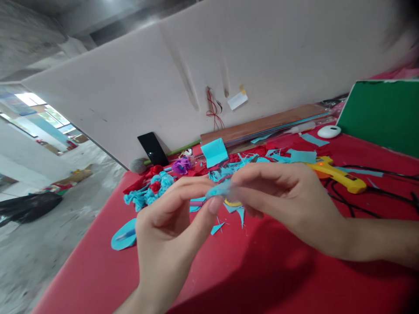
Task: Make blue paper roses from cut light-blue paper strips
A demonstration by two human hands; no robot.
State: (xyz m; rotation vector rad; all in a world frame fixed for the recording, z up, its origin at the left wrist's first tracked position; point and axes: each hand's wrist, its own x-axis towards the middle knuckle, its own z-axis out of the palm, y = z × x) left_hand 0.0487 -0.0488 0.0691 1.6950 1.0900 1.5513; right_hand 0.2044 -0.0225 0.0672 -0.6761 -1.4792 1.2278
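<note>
Both hands meet over the middle of the table around a small piece of light-blue crepe paper. My left hand pinches it between thumb and forefinger from the left. From the right, my right hand grips its other end; its fingertips are blurred by motion. Just behind the hands lie shredded blue paper scraps. Beyond my left hand is a bunch of crumpled blue paper flowers with red ones among them. A blue paper oval with a pen-like blue stick on it rests beside my left wrist.
A yellow hot glue gun with black cables lies to the right. Further back are a blue paper square, a purple paper flower, a black phone leaning on the wall, a white mouse and a green board.
</note>
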